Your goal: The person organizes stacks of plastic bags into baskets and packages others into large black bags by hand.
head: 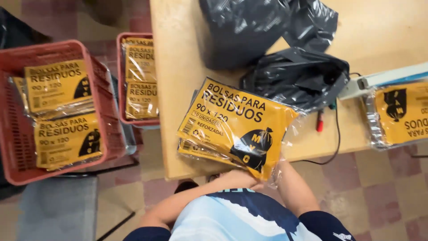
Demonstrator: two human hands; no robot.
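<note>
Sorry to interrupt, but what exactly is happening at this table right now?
A person is holding a small stack of yellow-labelled packs at the near edge of a wooden table, with the left hand under the stack; the right hand is hidden behind it. Loose black plastic bags lie further back. Similar packs fill two red crates on the left, and another pack sits beside a sealing device on the right.

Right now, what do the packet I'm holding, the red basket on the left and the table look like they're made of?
Held packet: clear glossy plastic film over a yellow printed insert, judging by its shine and crinkled edges. Red basket: moulded plastic, by its matte lattice walls. Table: smooth pale tan board, probably laminate or wood; the look leaves that open.
</note>
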